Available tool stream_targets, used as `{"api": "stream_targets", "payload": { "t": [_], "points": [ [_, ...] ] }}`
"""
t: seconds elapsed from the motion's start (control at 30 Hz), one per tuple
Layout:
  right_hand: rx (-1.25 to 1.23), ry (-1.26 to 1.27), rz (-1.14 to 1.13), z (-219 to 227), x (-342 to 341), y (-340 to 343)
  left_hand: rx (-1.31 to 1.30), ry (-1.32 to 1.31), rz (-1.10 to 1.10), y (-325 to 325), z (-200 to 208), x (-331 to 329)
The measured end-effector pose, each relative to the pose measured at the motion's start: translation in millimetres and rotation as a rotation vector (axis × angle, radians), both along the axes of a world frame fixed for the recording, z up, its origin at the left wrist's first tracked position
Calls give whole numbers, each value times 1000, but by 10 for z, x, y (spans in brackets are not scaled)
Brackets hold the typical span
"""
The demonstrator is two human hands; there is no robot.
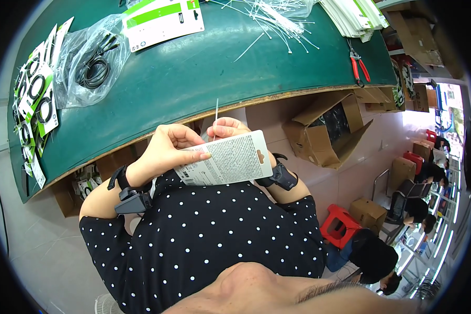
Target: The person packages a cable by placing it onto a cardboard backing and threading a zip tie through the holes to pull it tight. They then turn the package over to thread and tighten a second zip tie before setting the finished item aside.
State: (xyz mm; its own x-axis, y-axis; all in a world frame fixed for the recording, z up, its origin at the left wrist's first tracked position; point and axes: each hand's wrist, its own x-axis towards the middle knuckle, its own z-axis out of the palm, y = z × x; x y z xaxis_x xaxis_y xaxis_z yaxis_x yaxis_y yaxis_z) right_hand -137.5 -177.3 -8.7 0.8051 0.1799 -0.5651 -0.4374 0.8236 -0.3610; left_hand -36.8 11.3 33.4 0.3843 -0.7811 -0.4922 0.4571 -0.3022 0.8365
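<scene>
Just one white card (pixel 225 159) here, held off the table (pixel 193 73) edge, left hand (pixel 165 146) pinching it. Right hand (pixel 228 127) pinches one zip tie (pixel 216 111). One pair of red-handled pliers (pixel 359 65) up top. Card's crammed with fine print, too tiny to read.

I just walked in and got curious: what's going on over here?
At the green table, a person in a dotted top holds a printed card in the left grip, thumb on its printed face. The right grip, partly hidden behind the card, is at a thin pale strip that sticks up; whether it pinches the strip is unclear. On the table lie loose white ties, a red-handled tool and bagged black cable.
</scene>
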Motion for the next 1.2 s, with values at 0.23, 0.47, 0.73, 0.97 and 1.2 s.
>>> {"api": "stream_targets", "payload": {
  "t": [0.23,0.47,0.73,0.97,1.2],
  "points": [
    [-313,-212,-27,-43,-17,-44,-17,-40,-22,-6,24,-36],
    [-806,-459,-106,135,-38,-69,-91,-158,-27,-19,51,-83],
    [-1167,-916,90,224,14,-314,-163,-444,-62,-2,59,-108],
    [-1145,-960,107,252,51,-362,-155,-445,-71,-25,67,-90],
    [-1240,-988,161,270,67,-399,-103,-197,-76,-23,45,-70]
  ]
}}
